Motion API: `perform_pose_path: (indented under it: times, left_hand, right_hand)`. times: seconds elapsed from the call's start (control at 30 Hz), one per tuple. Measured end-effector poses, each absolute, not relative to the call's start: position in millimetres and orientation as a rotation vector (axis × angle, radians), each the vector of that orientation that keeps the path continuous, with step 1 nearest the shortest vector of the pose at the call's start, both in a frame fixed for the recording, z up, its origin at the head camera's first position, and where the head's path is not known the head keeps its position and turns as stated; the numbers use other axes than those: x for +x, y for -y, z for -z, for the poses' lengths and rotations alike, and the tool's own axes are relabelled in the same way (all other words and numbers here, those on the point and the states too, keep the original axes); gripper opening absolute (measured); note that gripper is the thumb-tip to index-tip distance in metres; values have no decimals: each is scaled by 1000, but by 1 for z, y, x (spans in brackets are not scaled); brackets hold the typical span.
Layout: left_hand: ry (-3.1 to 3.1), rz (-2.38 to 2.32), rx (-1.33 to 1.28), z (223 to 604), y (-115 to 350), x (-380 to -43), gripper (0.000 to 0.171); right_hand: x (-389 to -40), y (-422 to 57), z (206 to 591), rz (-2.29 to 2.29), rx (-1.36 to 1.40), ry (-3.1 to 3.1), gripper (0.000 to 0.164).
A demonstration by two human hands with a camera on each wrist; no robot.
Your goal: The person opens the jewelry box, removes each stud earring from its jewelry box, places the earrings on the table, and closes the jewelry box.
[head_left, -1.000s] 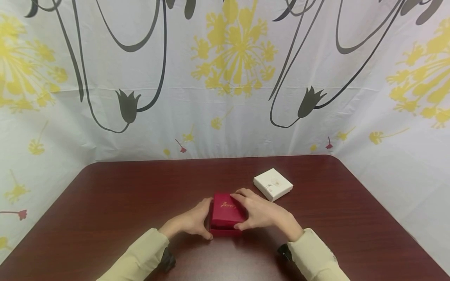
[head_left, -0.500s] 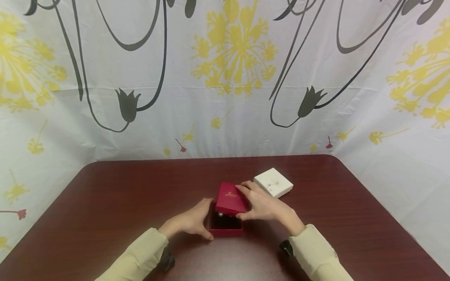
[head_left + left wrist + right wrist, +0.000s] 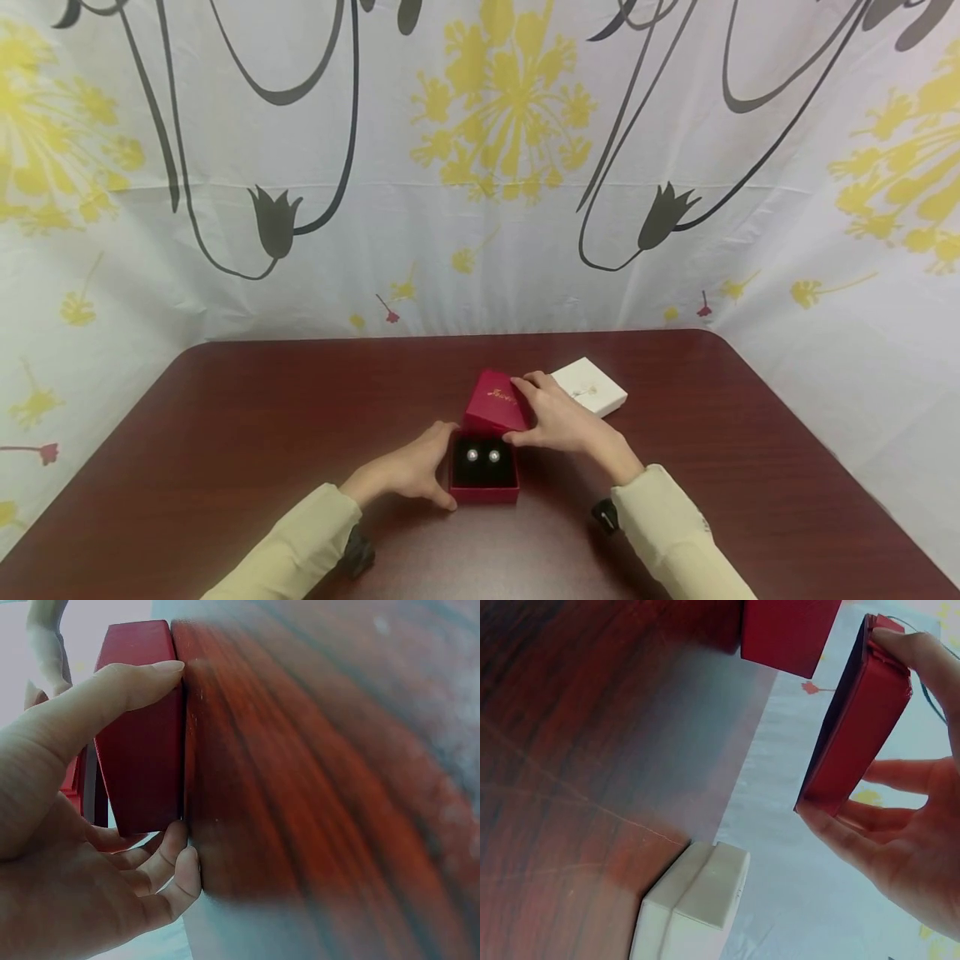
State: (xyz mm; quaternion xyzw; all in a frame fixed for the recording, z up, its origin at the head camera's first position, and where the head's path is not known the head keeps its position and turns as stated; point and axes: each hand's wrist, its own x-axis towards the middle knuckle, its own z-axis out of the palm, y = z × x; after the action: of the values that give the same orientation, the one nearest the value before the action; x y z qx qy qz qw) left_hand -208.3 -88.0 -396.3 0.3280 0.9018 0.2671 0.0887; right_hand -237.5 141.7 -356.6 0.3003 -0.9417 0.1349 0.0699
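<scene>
A red jewelry box base [image 3: 484, 495] sits on the table with a black lining, and two pearl-like studs, one left [image 3: 472, 456] and one right [image 3: 494, 456], show in it. My left hand [image 3: 408, 467] grips the base at its left side; in the left wrist view the thumb lies along the red wall [image 3: 142, 765] and the fingers curl at its far end. Just behind the base, my right hand [image 3: 558, 417] holds the red lid [image 3: 495, 402], marked with gold lettering. In the right wrist view the lid [image 3: 855, 727] is pinched between thumb and fingers, raised off the table.
A white square box [image 3: 592, 387] with a small printed design lies right of the lid, partly behind my right hand. The dark red-brown table [image 3: 300, 400] ends at a white patterned cloth [image 3: 480, 275] at the back and sides.
The lid has come up off the base and moved back in my right hand, uncovering the black lining and the two studs. My left hand has stayed at the base.
</scene>
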Motion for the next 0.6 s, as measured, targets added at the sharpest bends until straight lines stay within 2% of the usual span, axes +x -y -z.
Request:
perform_pose_path:
  times: [0.6]
  left_hand:
    - [-2666,-785,941,396,88,-209,93]
  right_hand:
    - [-259,-136,362,-377,748,2967,77]
